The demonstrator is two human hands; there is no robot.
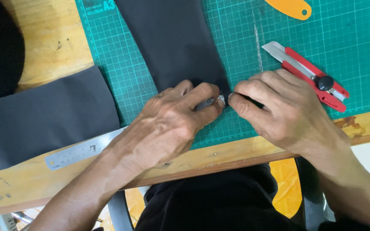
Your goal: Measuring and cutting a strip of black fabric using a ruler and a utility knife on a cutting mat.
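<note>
Small metal piece [220, 100] pinched by left hand [172, 117] and right hand [279, 107] at dark fabric strip [176, 42] end; red utility knife [307, 75] laid aside, untouched.

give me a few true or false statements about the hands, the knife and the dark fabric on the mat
1. Both hands meet at the fabric strip's near end. True.
2. The right hand grips the knife. False: it lies untouched on the mat.
3. The ruler runs under the left hand. True.
4. The mat is red. False: it is green.
5. A second fabric piece lies left of the mat. True.
</note>
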